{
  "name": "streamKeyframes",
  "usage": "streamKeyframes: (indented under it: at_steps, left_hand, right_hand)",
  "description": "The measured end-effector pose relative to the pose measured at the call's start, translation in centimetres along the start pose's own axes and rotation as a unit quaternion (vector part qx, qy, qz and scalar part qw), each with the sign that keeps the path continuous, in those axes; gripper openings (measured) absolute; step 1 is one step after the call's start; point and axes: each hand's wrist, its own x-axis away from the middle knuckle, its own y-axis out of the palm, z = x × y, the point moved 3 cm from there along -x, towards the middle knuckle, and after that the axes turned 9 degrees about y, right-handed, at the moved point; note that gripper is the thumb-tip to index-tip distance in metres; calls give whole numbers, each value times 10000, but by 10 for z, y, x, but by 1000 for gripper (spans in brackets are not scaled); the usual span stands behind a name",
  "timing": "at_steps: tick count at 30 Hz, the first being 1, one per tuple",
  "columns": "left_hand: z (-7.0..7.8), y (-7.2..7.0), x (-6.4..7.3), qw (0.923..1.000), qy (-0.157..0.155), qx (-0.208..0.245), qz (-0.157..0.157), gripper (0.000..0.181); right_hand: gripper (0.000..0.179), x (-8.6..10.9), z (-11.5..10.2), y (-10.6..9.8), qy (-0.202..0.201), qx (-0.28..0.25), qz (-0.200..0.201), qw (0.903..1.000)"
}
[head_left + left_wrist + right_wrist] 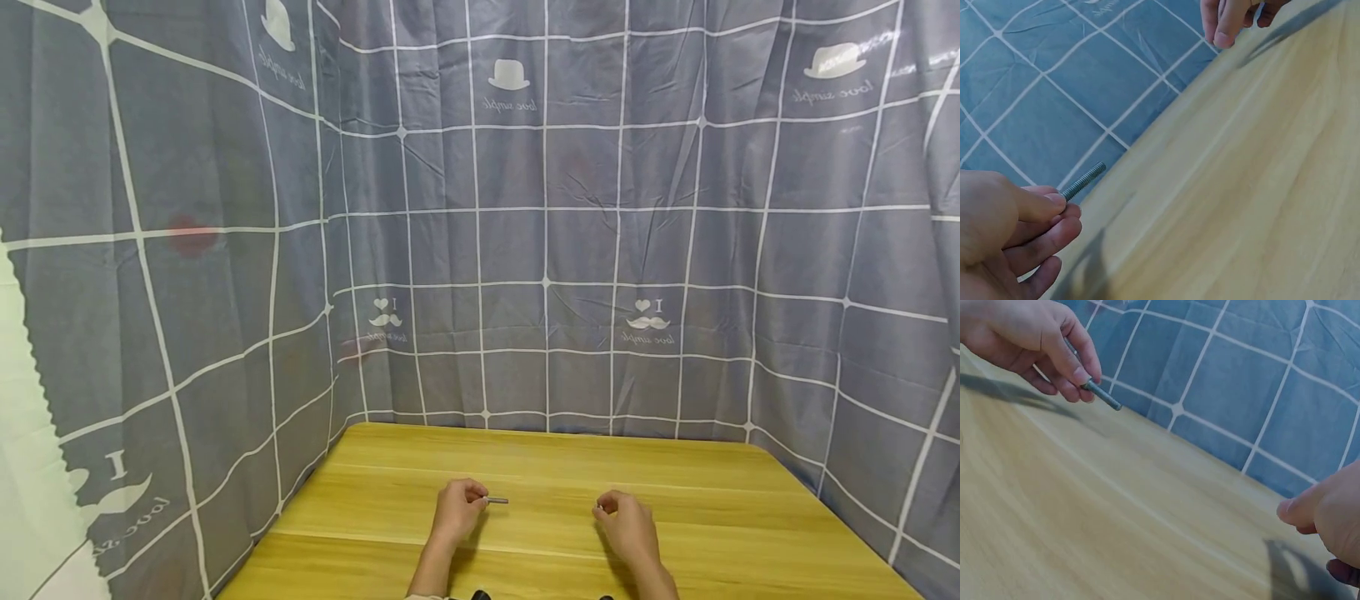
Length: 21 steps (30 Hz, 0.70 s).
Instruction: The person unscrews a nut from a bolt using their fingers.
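Note:
My left hand (456,510) pinches a grey metal bolt (497,500) between thumb and fingers, above the table's left half. Threads show along the bolt (1085,180) in the left wrist view, and its free end points toward the right hand. The fingers hide part of its length. Across a gap, my right hand (628,527) has thumb and index finger drawn together on a small shiny metal piece (599,506); its kind is too small to tell. In the right wrist view the right hand (1329,515) is at the right edge, with that piece hidden.
Both hands are over a yellow wood-grain table (555,467), casting shadows on it. A grey curtain (585,250) with white grid lines surrounds the table's back and sides. Two dark rounded objects (481,595) show at the bottom edge between the forearms.

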Motion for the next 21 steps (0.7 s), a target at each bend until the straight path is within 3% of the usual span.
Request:
streamKeyframes:
  at_steps: [7,16,21]
  left_hand:
    - [-7,3,4,9990,204,-373,-127,9]
    - [-9,4,6,9966,50,-787,-220,9]
    - [-8,6,6,9941,143,-1067,-134,9]
  right_hand:
    - [6,1,6,7,87,170,-284,9994]
    - [5,1,8,13,387,457,-570,9966]
    - [6,-1,10,13,492,491,-608,9957]
